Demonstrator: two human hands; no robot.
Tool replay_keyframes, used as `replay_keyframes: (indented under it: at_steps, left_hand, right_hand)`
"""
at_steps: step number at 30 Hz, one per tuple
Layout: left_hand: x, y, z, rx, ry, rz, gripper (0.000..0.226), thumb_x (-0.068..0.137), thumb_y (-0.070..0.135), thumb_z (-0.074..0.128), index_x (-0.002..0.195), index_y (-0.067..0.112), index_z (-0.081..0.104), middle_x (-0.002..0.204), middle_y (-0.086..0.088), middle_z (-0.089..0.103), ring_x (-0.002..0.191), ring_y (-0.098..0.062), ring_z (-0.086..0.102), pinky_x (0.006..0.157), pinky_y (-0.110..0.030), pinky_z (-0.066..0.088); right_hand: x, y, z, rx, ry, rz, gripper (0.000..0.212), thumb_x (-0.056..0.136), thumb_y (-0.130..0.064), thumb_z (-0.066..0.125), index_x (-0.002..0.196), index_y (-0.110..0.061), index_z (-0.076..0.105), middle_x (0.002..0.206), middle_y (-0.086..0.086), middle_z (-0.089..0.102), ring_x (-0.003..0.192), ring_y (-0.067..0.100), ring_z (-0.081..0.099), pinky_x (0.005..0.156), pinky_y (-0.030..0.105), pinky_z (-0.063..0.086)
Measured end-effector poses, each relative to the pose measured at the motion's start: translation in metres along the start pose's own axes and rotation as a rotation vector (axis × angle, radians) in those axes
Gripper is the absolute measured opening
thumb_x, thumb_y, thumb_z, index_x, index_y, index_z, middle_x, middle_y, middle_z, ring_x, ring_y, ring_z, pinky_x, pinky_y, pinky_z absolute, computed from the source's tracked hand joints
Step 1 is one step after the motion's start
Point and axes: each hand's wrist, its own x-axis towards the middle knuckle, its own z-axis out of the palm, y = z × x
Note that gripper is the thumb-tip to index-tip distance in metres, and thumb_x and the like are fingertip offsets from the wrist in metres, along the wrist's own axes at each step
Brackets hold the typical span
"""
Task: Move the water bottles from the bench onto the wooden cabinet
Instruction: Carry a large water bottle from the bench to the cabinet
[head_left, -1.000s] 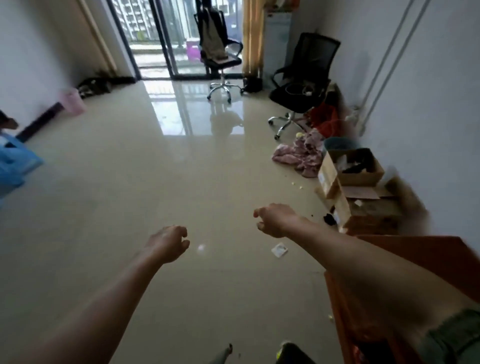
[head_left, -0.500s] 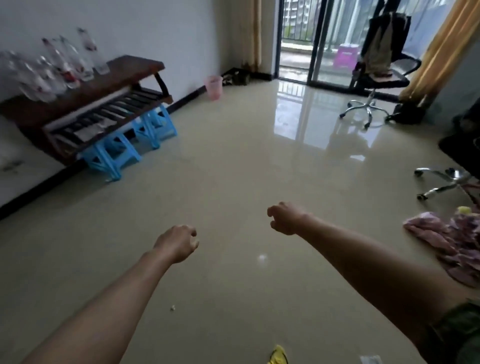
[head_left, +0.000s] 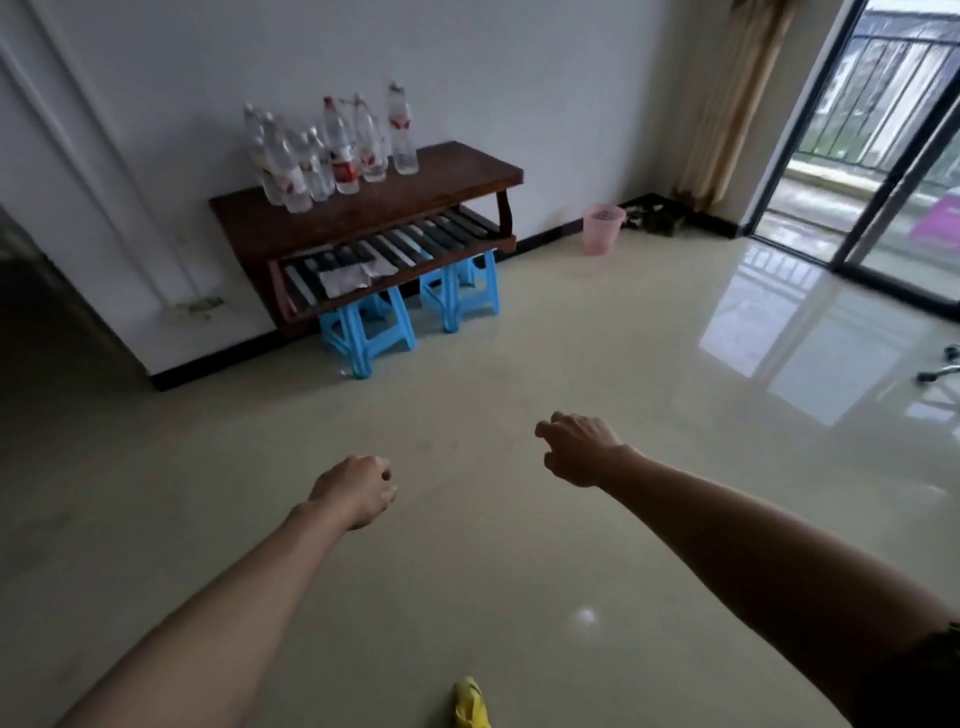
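Note:
Several clear water bottles (head_left: 332, 156) with red labels stand upright in a cluster on the left part of a dark wooden bench (head_left: 441, 176) against the white wall. The bench rests on two blue plastic stools (head_left: 366, 325). My left hand (head_left: 356, 488) hangs over the bare floor with fingers curled and nothing in it. My right hand (head_left: 579, 447) is a little further forward, fingers loosely curled, also holding nothing. Both hands are well short of the bench. No wooden cabinet shows in this view.
A pink waste basket (head_left: 602, 228) stands by the wall right of the bench. Sliding glass doors (head_left: 893, 171) fill the far right. Papers lie on the bench's slatted lower shelf (head_left: 353, 275). A yellow slipper (head_left: 470, 709) shows at the bottom edge. A dark doorway is at left.
The view has swung left, from the cabinet and boxes on the right side of the room to the bench, which now sits nearer the middle. Both hands stay held out and hold nothing.

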Motion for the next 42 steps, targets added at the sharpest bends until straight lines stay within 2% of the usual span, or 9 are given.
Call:
replay_keyframes:
  at_steps: [6, 12, 18, 24, 28, 33, 36, 39, 42]
  left_hand:
    - [0.136, -0.024, -0.098, -0.034, 0.057, -0.009, 0.030, 0.092, 0.035, 0.051, 0.117, 0.019, 0.061, 0.121, -0.010, 0.063, 0.106, -0.028, 0.059, 0.083, -0.031, 0.046]
    - [0.266, -0.033, -0.159, -0.071, 0.087, 0.002, 0.029, 0.091, 0.036, 0.052, 0.113, 0.021, 0.062, 0.117, -0.009, 0.063, 0.105, -0.028, 0.059, 0.082, -0.031, 0.046]
    - [0.420, -0.049, -0.209, -0.122, 0.128, -0.052, 0.026, 0.086, 0.038, 0.058, 0.106, 0.023, 0.066, 0.112, -0.005, 0.066, 0.099, -0.025, 0.063, 0.084, -0.032, 0.051]
    - [0.554, -0.061, -0.291, -0.195, 0.221, -0.142, 0.025, 0.089, 0.035, 0.059, 0.106, 0.018, 0.066, 0.108, -0.004, 0.069, 0.098, -0.023, 0.065, 0.082, -0.031, 0.052]
    - [0.619, -0.076, -0.313, -0.238, 0.154, -0.183, 0.026, 0.089, 0.034, 0.060, 0.107, 0.016, 0.066, 0.105, -0.005, 0.069, 0.097, -0.023, 0.065, 0.082, -0.030, 0.051]
    - [0.711, -0.125, -0.346, -0.268, 0.169, -0.248, 0.020, 0.089, 0.035, 0.059, 0.101, 0.020, 0.066, 0.096, -0.002, 0.070, 0.091, -0.021, 0.066, 0.081, -0.031, 0.052]
    - [0.774, -0.162, -0.364, -0.259, 0.194, -0.264, 0.022, 0.088, 0.036, 0.059, 0.102, 0.021, 0.068, 0.094, -0.001, 0.070, 0.093, -0.020, 0.066, 0.087, -0.034, 0.051]
    - [0.830, -0.199, -0.385, -0.322, 0.194, -0.280, 0.024, 0.087, 0.036, 0.058, 0.104, 0.021, 0.067, 0.099, -0.001, 0.070, 0.095, -0.019, 0.065, 0.084, -0.031, 0.051]
    - [0.873, -0.226, -0.409, -0.398, 0.209, -0.297, 0.020, 0.087, 0.035, 0.060, 0.099, 0.021, 0.067, 0.085, 0.002, 0.068, 0.088, -0.018, 0.067, 0.078, -0.030, 0.052]
  right_hand:
    - [0.153, 0.003, -0.081, 0.040, 0.074, -0.026, 0.038, 0.091, -0.022, 0.046, 0.128, -0.018, 0.052, 0.125, 0.009, 0.055, 0.110, 0.030, 0.058, 0.083, 0.037, 0.048]
    - [0.297, 0.020, -0.116, 0.026, 0.075, -0.052, 0.041, 0.093, -0.026, 0.047, 0.133, -0.020, 0.049, 0.128, 0.008, 0.054, 0.113, 0.029, 0.057, 0.086, 0.037, 0.047]
    - [0.476, 0.045, -0.134, 0.042, 0.059, -0.136, 0.045, 0.093, -0.029, 0.048, 0.138, -0.023, 0.045, 0.132, 0.006, 0.054, 0.115, 0.026, 0.057, 0.087, 0.037, 0.047]
    - [0.651, 0.066, -0.211, 0.087, 0.125, -0.194, 0.041, 0.093, -0.027, 0.049, 0.134, -0.023, 0.049, 0.130, 0.006, 0.056, 0.113, 0.026, 0.057, 0.088, 0.038, 0.049]
    - [0.742, 0.053, -0.233, 0.096, 0.054, -0.252, 0.045, 0.091, -0.029, 0.051, 0.135, -0.025, 0.048, 0.138, 0.004, 0.051, 0.120, 0.029, 0.054, 0.093, 0.041, 0.046]
    - [0.861, 0.021, -0.256, 0.115, 0.084, -0.373, 0.036, 0.086, -0.032, 0.053, 0.122, -0.028, 0.055, 0.124, 0.004, 0.059, 0.111, 0.030, 0.059, 0.084, 0.038, 0.047]
    - [0.929, -0.003, -0.269, 0.152, 0.103, -0.414, 0.029, 0.086, -0.037, 0.053, 0.113, -0.029, 0.057, 0.119, 0.001, 0.061, 0.109, 0.028, 0.060, 0.080, 0.036, 0.046]
    - [0.995, -0.023, -0.295, 0.173, 0.115, -0.423, 0.030, 0.089, -0.032, 0.050, 0.117, -0.027, 0.055, 0.118, 0.002, 0.061, 0.108, 0.029, 0.060, 0.082, 0.037, 0.046]
    - [1.054, -0.043, -0.331, 0.212, 0.168, -0.425, 0.019, 0.091, -0.031, 0.050, 0.107, -0.024, 0.055, 0.110, 0.001, 0.063, 0.100, 0.027, 0.062, 0.071, 0.033, 0.043]
